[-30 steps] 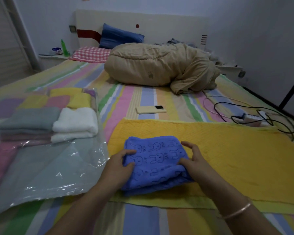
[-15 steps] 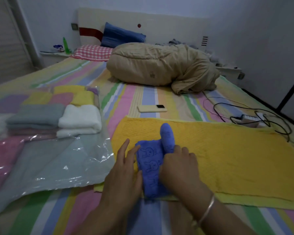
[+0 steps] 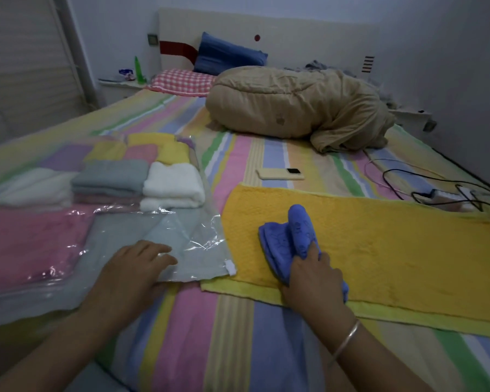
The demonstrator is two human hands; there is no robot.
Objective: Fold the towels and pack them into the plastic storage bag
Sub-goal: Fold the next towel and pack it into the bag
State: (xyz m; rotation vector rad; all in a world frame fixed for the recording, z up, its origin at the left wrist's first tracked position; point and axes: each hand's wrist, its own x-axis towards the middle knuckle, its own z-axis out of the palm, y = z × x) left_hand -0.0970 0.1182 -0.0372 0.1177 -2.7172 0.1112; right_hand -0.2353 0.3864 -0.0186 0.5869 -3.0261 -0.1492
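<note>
A tan quilt [image 3: 294, 106] is bunched up far back, a phone [image 3: 280, 174] is laid mid-bed, cables [image 3: 436, 190] are tangled off right.

Pastel stripes under bright solid towels

The bedsheet [image 3: 238, 335] at lower centre carries pink, blue, yellow and green stripes. Right of centre, a yellow towel [image 3: 379, 244] lies under a blue towel [image 3: 292, 239] printed with darker figures. At left sit white [image 3: 173, 185], grey [image 3: 111, 176] and pink [image 3: 26, 244] towels. Upper centre shows a tan quilt [image 3: 294, 106], a blue pillow [image 3: 227, 53] and a red-and-white checked pillow [image 3: 181, 80].

Folded stacks [image 3: 142, 185] behind bag mouth [image 3: 198, 261]
</note>
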